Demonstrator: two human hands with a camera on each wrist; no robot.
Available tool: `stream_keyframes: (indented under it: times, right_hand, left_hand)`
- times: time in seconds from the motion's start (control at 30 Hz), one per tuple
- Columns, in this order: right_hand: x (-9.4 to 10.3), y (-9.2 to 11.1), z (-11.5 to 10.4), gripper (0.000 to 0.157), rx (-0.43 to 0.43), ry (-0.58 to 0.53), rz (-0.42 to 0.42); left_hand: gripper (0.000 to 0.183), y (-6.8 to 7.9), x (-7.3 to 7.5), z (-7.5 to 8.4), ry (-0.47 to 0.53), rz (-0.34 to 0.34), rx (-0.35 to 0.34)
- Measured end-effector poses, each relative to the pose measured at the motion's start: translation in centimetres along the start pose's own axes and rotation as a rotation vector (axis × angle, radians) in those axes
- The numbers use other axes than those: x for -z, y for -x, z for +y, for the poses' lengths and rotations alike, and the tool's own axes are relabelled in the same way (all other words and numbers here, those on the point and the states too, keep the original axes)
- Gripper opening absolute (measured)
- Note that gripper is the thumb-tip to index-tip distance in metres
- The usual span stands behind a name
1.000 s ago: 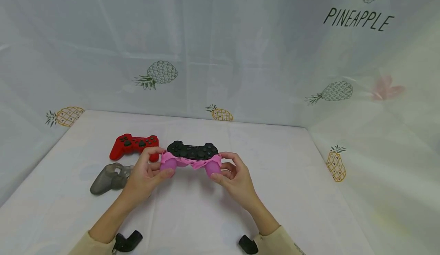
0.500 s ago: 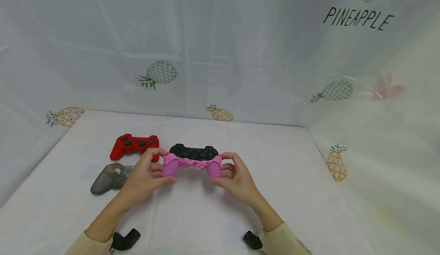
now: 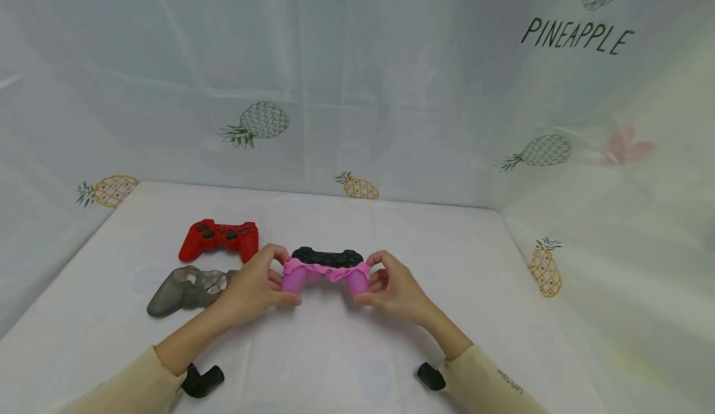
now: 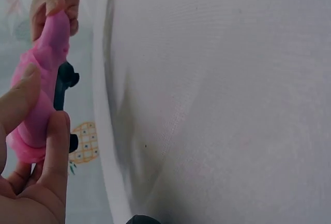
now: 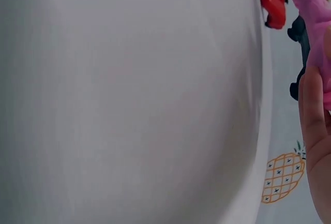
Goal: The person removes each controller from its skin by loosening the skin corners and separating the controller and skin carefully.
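A black game controller (image 3: 326,258) is held between both hands above the table. A pink silicone cover (image 3: 296,277) wraps its two grips and lower edge, while the black top part stays bare. My left hand (image 3: 258,283) pinches the left grip, thumb below and fingers at the upper corner. On the other side my right hand (image 3: 398,290) pinches the right grip in much the same way. The left wrist view shows the pink cover (image 4: 44,87) bunched along the controller, with the black buttons' side (image 4: 63,81) facing away from the thumb.
A red controller (image 3: 219,238) lies on the table at the back left. In front of it is a translucent grey silicone cover (image 3: 184,290), partly behind my left hand. White cloth covers the table (image 3: 436,240), and a pineapple-print curtain (image 3: 402,91) hangs behind it.
Both hands have moved a little right and toward me with the controller. Its black face has tilted, so less of it shows. More of the grey cover is visible.
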State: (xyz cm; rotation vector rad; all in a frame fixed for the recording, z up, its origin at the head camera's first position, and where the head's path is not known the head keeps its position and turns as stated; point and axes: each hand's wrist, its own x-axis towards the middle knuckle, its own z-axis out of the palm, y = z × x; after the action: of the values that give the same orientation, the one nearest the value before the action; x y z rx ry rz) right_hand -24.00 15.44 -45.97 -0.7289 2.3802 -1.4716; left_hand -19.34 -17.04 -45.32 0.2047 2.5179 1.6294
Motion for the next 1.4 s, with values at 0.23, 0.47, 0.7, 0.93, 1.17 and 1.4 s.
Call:
stream_keyframes:
  times: [0.23,0.47,0.7,0.93,1.17,1.4]
  right_hand:
    - [0.7,-0.5,1.1,0.055,0.048,0.152,-0.045]
    - [0.5,-1.1,1.5,0.057,0.061,0.273,-0.071]
    - [0.2,-1.1,1.6,0.057,0.044,0.370,-0.033]
    - [0.1,-0.6,1.5,0.059,0.075,0.478,-0.026]
    - [0.2,-0.5,1.7,0.048,0.159,0.505,-0.017]
    - [0.8,-0.8,1.7,0.047,0.189,0.519,-0.012]
  left_hand:
    - [0.071,-1.7,-0.5,-0.3,-0.118,-0.039,-0.018]
    - [0.070,-2.4,-1.1,-1.3,-0.202,-0.035,-0.039]
    - [0.065,-2.3,-1.1,-1.6,-0.274,-0.050,-0.105]
    - [0.064,-2.3,-1.3,-1.9,-0.358,-0.095,-0.180]
    - [0.058,-2.8,-1.3,-2.0,-0.401,-0.049,-0.221]
    - [0.054,-3.4,-0.9,-1.9,-0.479,-0.051,-0.274]
